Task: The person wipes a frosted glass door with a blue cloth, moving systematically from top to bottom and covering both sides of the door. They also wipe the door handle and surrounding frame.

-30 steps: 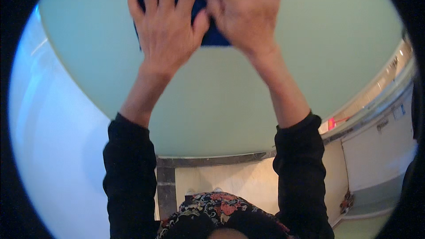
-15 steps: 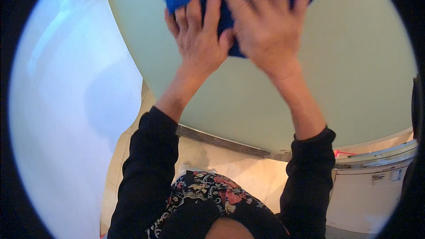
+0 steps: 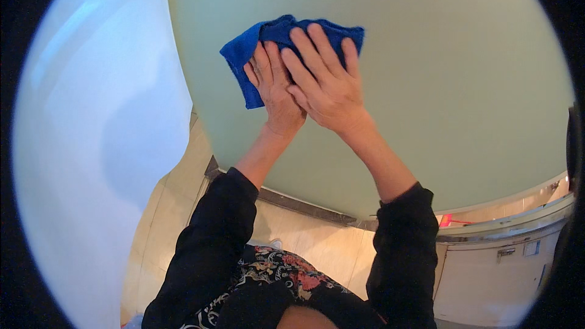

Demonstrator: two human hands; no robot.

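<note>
A crumpled blue cloth lies on the pale green, smooth panel, which has a curved near edge. Both hands press it from the near side. My left hand rests flat on the cloth with outstretched fingers, their tips partly hidden by its left fold. Overlapping it at the thumb, my right hand lies spread over the cloth's right half, fingers pointing away from me. Neither hand visibly curls round the fabric.
A large white surface with a wavy edge fills the left side. Below the panel's near edge are a dark rail and a light tiled floor. A white cabinet stands at the lower right, with a small red thing above it.
Both hands and the blue cloth have come nearer to me. My right hand has shifted left and now overlaps my left hand, which was apart from it.
</note>
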